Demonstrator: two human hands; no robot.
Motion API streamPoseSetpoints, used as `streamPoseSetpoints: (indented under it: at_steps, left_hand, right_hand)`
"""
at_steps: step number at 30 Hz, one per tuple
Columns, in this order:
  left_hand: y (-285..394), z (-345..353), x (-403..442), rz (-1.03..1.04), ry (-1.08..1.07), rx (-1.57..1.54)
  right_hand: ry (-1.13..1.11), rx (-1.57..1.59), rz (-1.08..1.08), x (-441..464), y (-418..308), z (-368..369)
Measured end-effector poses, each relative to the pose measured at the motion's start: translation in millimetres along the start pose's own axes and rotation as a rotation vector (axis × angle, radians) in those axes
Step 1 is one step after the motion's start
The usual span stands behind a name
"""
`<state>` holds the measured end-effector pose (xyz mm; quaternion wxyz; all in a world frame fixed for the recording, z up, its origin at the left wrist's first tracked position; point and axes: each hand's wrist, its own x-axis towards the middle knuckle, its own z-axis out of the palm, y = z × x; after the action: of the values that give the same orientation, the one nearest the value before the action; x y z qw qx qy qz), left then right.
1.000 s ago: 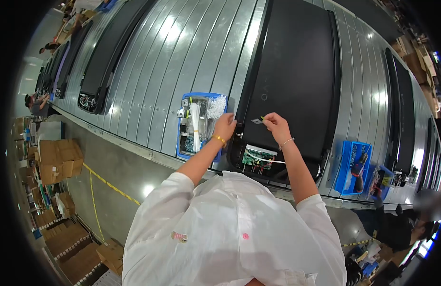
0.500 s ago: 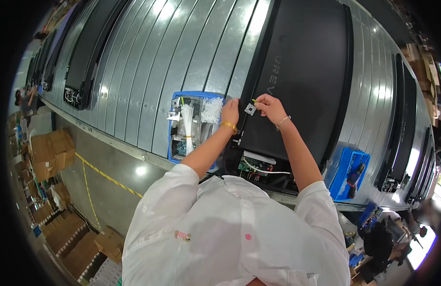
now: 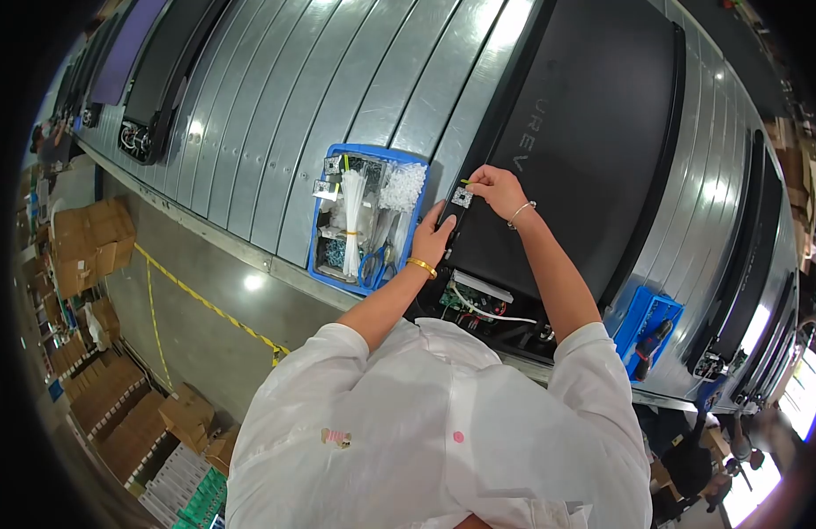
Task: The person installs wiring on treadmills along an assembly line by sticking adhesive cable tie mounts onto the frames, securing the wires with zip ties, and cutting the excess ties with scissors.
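Observation:
A black walking pad with grey lettering lies across the metal-slat line in front of me. Between the thumb and fingers of my right hand is a yellow-green tab on a small white QR-code label. The label is over the pad's left side rail; whether it touches the rail I cannot tell. My left hand is at the rail's outer edge just below the label, thumb and fingers apart. At the pad's near end, a green circuit board and a white cable lie exposed.
Left of the pad sits a blue bin with white zip ties, small white parts, QR-code labels and blue-handled scissors. Another blue bin with hand tools stands at right. Cardboard boxes stand on the floor at left.
The label has come down toward the side rail in my right hand. My left hand has shifted lower along the rail, its thumb now spread. The view has turned slightly, uncovering the scissors.

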<state>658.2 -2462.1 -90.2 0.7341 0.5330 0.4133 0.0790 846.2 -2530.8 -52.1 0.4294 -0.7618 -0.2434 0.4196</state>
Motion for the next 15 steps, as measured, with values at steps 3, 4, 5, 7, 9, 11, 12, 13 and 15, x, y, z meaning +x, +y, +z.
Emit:
streamPoseSetpoints:
  at_steps: [3, 4, 5, 7, 9, 11, 12, 13, 15]
  left_hand:
    - [-3.4, -1.3, -1.7, -0.006, 0.001, 0.026]
    - [-4.7, -1.3, -0.8, 0.004, 0.005, 0.042]
    - [-5.9, -1.1, -0.1, 0.014, 0.009, 0.058]
    - [-4.9, -0.4, -0.3, 0.004, 0.014, 0.051]
    - [-1.3, 0.0, -1.8, -0.014, 0.019, 0.042]
    - [-0.5, -0.2, -1.8, -0.008, 0.024, 0.053]
    - [0.1, -0.2, -1.7, -0.002, 0.026, 0.067]
    - [0.7, -0.2, -1.8, 0.002, 0.028, 0.080]
    - [2.4, -0.2, -2.7, -0.002, 0.032, 0.084]
  right_hand:
    - [-0.001, -0.039, -0.018, -2.1, -3.0, 2.5]
    - [0.002, -0.054, -0.012, -3.3, -5.6, 2.1]
    - [0.005, -0.071, -0.007, -3.9, -6.9, 1.8]
    - [0.003, -0.065, -0.011, -3.5, -5.4, 2.1]
    - [0.005, -0.049, -0.020, -3.1, -2.6, 3.4]
    - [0.012, -0.054, -0.021, -2.4, 0.6, 4.7]
    - [0.022, -0.058, -0.022, -1.8, 2.1, 5.1]
    - [0.032, -0.062, -0.021, -1.4, 3.0, 5.5]
    - [0.028, -0.069, -0.021, -0.8, 4.0, 5.6]
